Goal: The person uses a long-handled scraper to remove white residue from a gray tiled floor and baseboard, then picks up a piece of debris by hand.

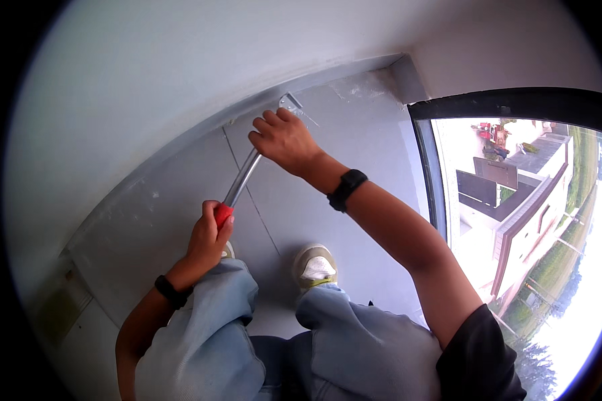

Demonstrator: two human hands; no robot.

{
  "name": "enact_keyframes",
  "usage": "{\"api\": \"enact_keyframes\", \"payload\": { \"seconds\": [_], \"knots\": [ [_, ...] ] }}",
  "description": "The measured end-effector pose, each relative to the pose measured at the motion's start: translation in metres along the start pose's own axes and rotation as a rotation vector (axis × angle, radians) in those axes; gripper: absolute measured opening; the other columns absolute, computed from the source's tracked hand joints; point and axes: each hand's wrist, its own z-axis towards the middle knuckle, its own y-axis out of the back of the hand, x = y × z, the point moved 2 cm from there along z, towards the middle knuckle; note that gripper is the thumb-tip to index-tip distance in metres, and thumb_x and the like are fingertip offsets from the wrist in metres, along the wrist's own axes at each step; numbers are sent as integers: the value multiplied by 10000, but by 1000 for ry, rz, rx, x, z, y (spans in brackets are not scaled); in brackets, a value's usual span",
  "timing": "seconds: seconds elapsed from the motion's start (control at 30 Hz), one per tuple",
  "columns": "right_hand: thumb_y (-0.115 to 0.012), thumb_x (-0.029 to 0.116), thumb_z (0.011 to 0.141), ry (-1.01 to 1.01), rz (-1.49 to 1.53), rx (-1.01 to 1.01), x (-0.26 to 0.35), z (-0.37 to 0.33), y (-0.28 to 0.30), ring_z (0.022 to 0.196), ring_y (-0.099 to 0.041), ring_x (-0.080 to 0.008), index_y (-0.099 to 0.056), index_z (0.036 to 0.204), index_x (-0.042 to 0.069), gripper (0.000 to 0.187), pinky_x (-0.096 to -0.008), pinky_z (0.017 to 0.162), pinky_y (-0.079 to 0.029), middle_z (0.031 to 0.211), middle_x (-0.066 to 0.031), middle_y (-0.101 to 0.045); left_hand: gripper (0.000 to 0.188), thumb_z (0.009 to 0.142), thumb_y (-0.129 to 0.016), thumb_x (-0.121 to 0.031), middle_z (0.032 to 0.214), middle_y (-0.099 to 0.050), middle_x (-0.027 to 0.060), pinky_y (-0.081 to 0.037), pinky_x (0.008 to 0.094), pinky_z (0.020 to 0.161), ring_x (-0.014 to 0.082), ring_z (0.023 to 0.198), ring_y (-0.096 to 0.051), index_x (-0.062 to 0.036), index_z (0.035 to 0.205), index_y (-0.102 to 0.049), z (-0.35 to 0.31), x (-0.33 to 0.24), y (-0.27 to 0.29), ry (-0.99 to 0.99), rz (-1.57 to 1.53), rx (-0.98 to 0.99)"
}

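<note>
pale wall (147,87), grey floor (354,200), dark window frame (515,103), bright daylight outside

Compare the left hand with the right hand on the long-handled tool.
The left hand grips the red handle; the right hand grips nearer the metal head.
The left hand sits close to the knee, while the right hand reaches farther out, toward the wall.
Both close around the same tool, and each wrist wears a black band.

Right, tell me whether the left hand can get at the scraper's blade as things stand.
Probably not: the left hand grips the red handle at the near end, and the right hand holds the shaft just short of the blade.
</note>
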Motion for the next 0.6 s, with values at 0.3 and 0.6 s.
{"api": "enact_keyframes", "payload": {
  "seconds": [0.3, 0.6],
  "knots": [
    [-652, 45, 753, 31, 168, -83, -1, 0, -8, 904, -586, -198, -595, 813, 81, 91, -301, 639, -547, 867, -30, -550, 327, 982, -569, -226, 743, -609, 146, -468, 368, 573, 271, 622, -613, -41, 1205, -416, 5, -31, -7, 46, -14, -67],
    [-676, -28, 720, -143, 321, -247, -23, -15, -19, 942, -613, -212, -640, 825, 75, 151, -337, 695, -559, 876, -20, -602, 319, 955, -609, -267, 744, -622, 152, -483, 377, 615, 288, 623, -612, -17, 1135, -525, 13, -46, -33, 94, -127, -110]
  ]
}}
